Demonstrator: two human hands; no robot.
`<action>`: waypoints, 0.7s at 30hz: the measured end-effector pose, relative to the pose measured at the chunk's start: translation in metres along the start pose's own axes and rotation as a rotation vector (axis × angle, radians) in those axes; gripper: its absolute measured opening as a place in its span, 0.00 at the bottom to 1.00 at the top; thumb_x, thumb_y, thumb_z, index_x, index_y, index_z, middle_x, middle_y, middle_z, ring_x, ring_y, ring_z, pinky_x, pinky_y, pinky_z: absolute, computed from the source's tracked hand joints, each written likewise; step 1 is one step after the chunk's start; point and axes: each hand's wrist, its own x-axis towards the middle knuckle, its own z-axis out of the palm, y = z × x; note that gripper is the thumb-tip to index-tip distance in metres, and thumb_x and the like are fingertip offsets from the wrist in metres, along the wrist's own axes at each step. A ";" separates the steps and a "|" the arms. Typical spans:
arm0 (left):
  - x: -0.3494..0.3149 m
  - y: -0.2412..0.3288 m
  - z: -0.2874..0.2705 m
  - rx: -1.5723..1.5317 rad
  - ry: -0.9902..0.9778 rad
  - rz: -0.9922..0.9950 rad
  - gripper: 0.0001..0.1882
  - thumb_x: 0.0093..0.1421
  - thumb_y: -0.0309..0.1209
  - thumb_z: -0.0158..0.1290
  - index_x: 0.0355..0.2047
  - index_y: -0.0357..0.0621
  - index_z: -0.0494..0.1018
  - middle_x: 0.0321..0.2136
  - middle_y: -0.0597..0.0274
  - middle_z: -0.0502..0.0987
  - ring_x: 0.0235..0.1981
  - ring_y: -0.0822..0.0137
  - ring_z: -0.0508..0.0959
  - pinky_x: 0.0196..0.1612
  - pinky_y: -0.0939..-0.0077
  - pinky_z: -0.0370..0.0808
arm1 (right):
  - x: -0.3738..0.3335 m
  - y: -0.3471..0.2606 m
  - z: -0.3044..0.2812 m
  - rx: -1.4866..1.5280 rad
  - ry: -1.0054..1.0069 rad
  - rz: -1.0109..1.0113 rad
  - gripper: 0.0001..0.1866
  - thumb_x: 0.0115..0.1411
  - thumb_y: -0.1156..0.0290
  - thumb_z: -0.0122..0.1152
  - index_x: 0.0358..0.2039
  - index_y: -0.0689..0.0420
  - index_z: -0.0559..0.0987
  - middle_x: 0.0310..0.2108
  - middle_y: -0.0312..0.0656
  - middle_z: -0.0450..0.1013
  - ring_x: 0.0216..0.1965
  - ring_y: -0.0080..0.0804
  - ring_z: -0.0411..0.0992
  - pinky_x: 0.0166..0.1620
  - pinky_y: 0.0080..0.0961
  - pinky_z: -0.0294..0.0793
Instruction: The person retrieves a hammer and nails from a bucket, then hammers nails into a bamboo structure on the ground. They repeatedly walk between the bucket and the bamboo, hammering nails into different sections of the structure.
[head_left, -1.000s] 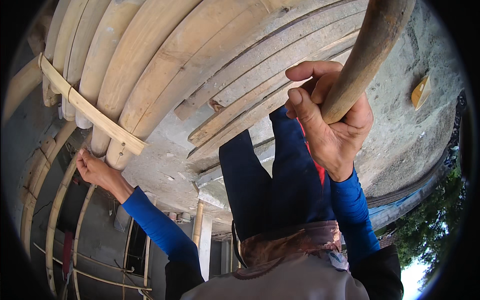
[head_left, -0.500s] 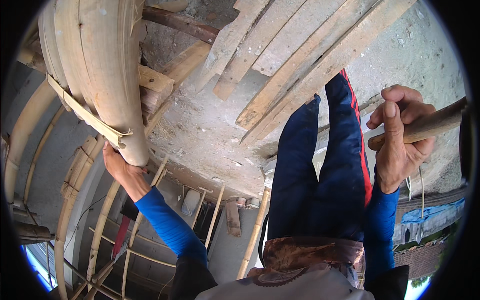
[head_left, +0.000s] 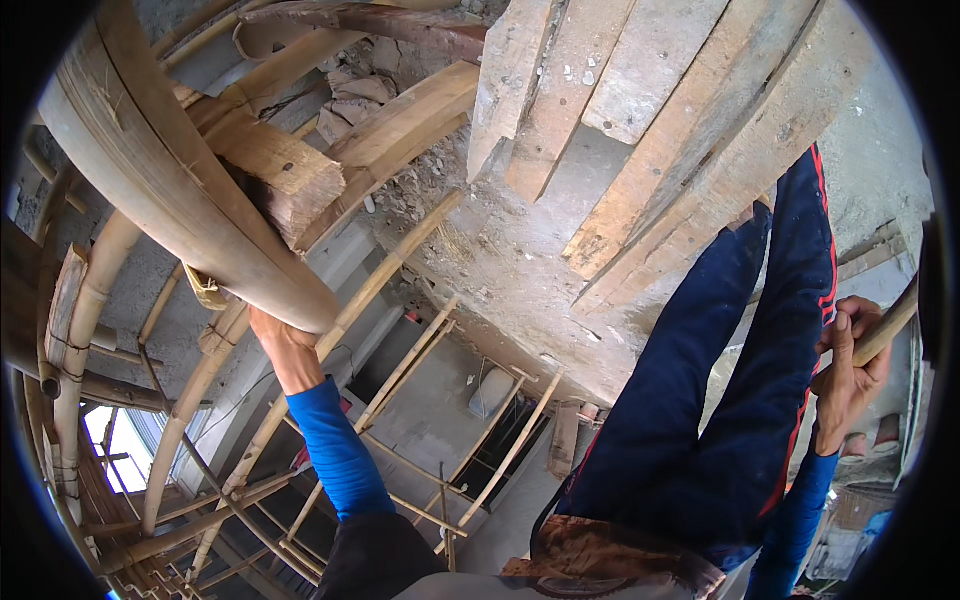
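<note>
At the upper left, a long, pale bundle of split bamboo (head_left: 215, 200) slants down toward me. My left hand (head_left: 285, 345) grips its near end from below, most of its fingers hidden behind it. A thin yellowish strip (head_left: 205, 288) sticks out beside that hand. On the far right, beside my leg, my right hand (head_left: 848, 385) is closed around a round wooden handle (head_left: 888, 325). The handle's other end runs into the dark rim, so what it belongs to is not seen.
Several rough planks (head_left: 680, 140) lie across the concrete ledge (head_left: 500, 290) in front of my legs. A squared timber block (head_left: 290, 180) lies against the bamboo. Below on the left, bamboo poles (head_left: 190, 400) form scaffolding over a drop to a lower floor (head_left: 425, 390).
My view has swung left and tilted. The split bamboo now slants more, its near end still in my left hand. My right hand has lowered toward my leg with the handle.
</note>
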 end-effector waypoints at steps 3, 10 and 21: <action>-0.006 0.002 0.009 -0.360 0.002 -0.094 0.19 0.76 0.31 0.40 0.60 0.36 0.70 0.51 0.48 0.81 0.43 0.54 0.84 0.43 0.61 0.84 | -0.002 0.002 -0.001 0.025 -0.011 0.032 0.09 0.69 0.75 0.63 0.35 0.58 0.70 0.42 0.43 0.76 0.29 0.20 0.71 0.30 0.19 0.75; -0.032 0.018 0.041 -0.642 0.018 -0.160 0.17 0.76 0.30 0.41 0.57 0.34 0.72 0.48 0.47 0.82 0.42 0.53 0.85 0.45 0.56 0.87 | -0.002 -0.048 0.010 0.072 -0.036 -0.046 0.10 0.68 0.77 0.64 0.36 0.58 0.69 0.41 0.43 0.76 0.28 0.20 0.72 0.29 0.18 0.75; -0.017 -0.005 0.060 -0.817 0.190 -0.105 0.09 0.74 0.30 0.53 0.38 0.36 0.76 0.32 0.63 0.80 0.33 0.74 0.76 0.41 0.76 0.74 | -0.032 -0.202 0.069 -0.056 -0.239 -0.335 0.11 0.66 0.76 0.68 0.36 0.61 0.71 0.35 0.44 0.76 0.21 0.21 0.71 0.24 0.18 0.72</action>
